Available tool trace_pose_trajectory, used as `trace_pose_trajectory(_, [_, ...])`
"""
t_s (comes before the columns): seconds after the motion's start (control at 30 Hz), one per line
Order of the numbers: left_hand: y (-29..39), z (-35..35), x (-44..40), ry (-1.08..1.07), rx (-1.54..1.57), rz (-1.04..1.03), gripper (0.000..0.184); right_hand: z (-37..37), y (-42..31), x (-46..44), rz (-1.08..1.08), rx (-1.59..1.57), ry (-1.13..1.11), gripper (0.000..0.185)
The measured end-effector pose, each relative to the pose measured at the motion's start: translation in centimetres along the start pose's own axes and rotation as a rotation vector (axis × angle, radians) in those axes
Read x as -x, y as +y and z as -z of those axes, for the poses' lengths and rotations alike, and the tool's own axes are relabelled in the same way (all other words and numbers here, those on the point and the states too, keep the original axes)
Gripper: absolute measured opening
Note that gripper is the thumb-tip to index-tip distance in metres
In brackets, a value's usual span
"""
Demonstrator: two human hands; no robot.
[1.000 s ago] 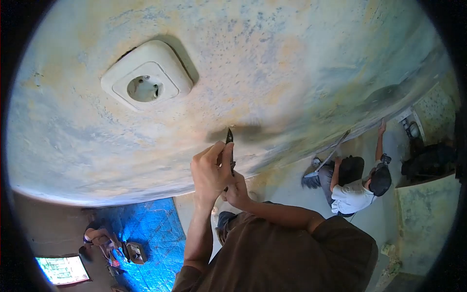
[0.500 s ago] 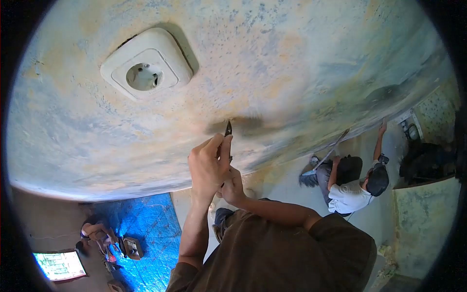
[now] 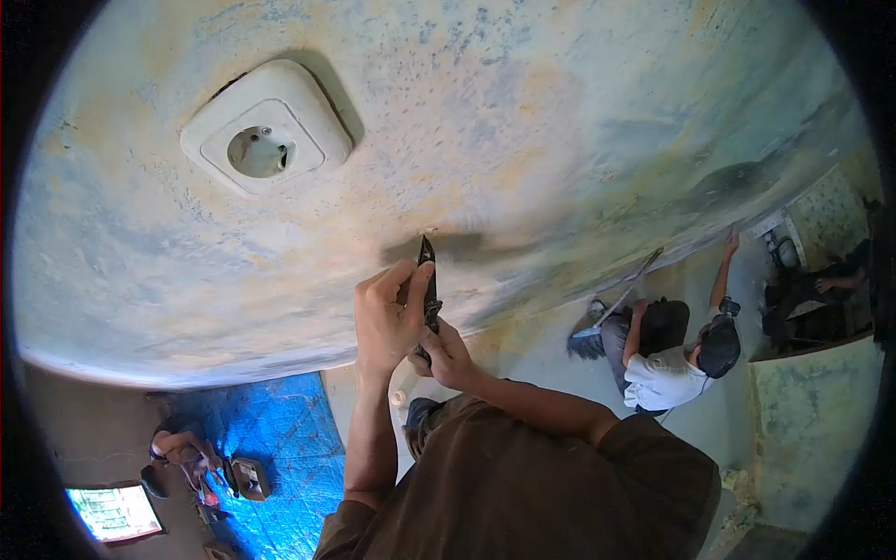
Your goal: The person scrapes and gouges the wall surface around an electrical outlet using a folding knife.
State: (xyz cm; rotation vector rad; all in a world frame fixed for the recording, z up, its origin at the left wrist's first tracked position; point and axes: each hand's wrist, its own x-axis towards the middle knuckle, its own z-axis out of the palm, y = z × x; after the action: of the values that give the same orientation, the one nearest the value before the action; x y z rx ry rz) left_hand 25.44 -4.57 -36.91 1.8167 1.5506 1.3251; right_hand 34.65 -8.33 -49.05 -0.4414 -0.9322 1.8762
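Note:
The slim dark nose of what look like pliers (image 3: 428, 280) points at the painted wall (image 3: 523, 168), close to a small light speck. Whether the tip touches the wall, I cannot tell. My left hand (image 3: 385, 313) is closed around the front part, thumb and fingers pinching near the nose. Behind it, my right hand (image 3: 450, 358) grips the rear end, partly hidden by my left hand and wrist. A white wall socket (image 3: 266, 126) is fixed on the wall, up and left of the tool.
To the right a person in a white shirt and cap (image 3: 686, 364) sits by the wall with one hand against it, near a broom (image 3: 588, 343). At lower left another person (image 3: 182, 448) bends over a box (image 3: 250, 478) on a blue tarp (image 3: 289, 448).
The view has shifted slightly, moving the socket left and down in frame. The pliers have turned, so more of their dark body shows between my hands. Both hands keep their hold.

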Motion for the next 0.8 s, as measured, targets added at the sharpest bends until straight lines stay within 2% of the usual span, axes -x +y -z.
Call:
trace_pose_trajectory(0.2, [0.3,-0.5,-0.3,0.008,0.002,-0.003,0.029,0.2,0.0,-0.5,0.072,0.137,0.028,0.022])
trace_pose_trajectory(0.4, [0.3,0.4,-0.7,0.024,-0.055,-0.016,0.026,-1.6,1.4,-1.9,0.155,0.021,0.016,0.027])
trace_pose_trajectory(0.6, [0.0,0.9,-1.2,0.0,-0.108,-0.047,0.024,-1.1,1.7,-2.2,0.059,-0.061,0.003,0.029])
trace_pose_trajectory(0.8, [0.0,0.9,-1.1,-0.016,-0.164,-0.073,0.022,-1.5,1.9,-3.1,0.174,-0.023,-0.132,0.031])
